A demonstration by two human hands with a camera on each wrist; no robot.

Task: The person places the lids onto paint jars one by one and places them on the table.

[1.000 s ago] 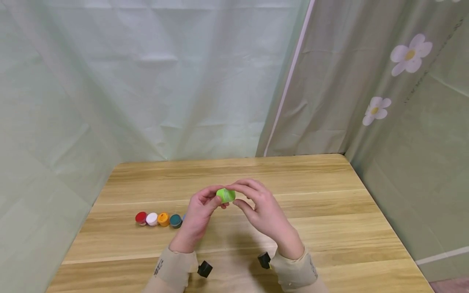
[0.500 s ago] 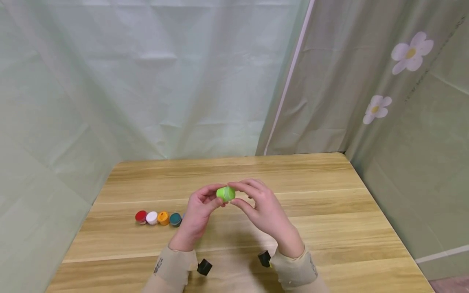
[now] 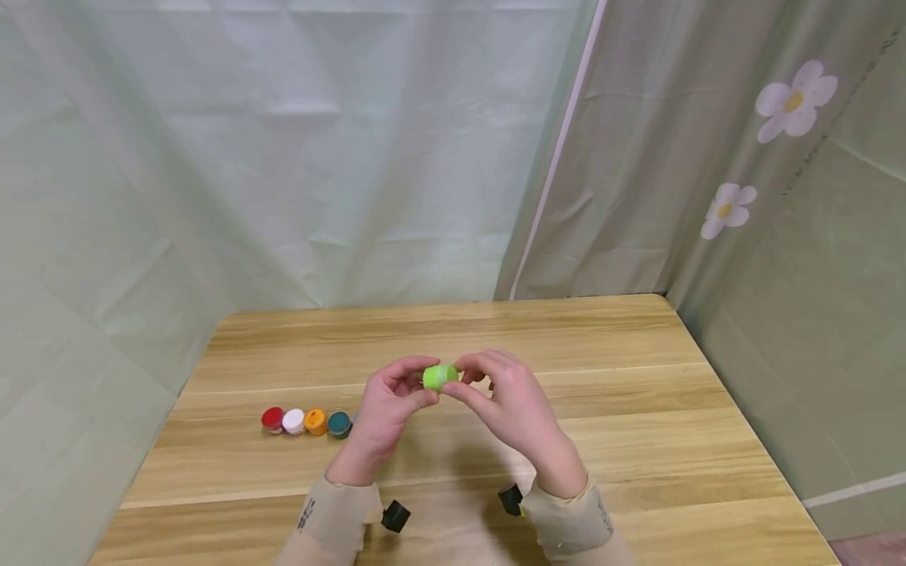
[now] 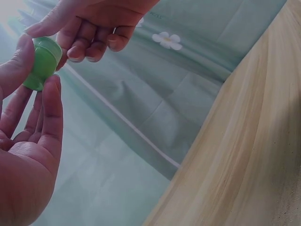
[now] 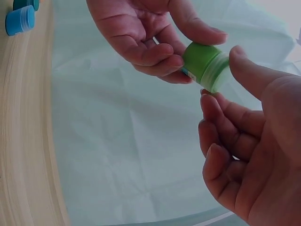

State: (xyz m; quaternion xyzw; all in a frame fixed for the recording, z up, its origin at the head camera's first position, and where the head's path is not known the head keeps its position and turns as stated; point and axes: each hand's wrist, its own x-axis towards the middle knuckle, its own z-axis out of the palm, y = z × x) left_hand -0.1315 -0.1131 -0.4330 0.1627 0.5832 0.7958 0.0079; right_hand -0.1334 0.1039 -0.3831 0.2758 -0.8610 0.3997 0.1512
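Observation:
A small bright green paint jar [image 3: 439,378] is held up over the table between both hands, lying on its side. My left hand [image 3: 384,410] grips the jar's body with thumb and fingertips. In the right wrist view the jar's clear-rimmed lid [image 5: 217,70] faces my right hand [image 3: 515,402], which pinches it between thumb and index finger. The other right fingers are loosely curled below the lid. From the left wrist view, the same green jar [image 4: 45,62] shows between the fingertips of the two hands.
Left of the hands, a row of paint jars stands on the wooden table [image 3: 602,338]: red [image 3: 272,420], white [image 3: 293,421], orange [image 3: 315,422] and teal [image 3: 340,425]. A blue jar [image 5: 20,20] beside them is mostly hidden by the left hand in the head view. Pale curtains [image 3: 354,157] surround the table.
The green jar has shifted slightly to the right and its tilt has changed. The right thumb and fingers have changed their position on the lid. The row of jars has stayed put.

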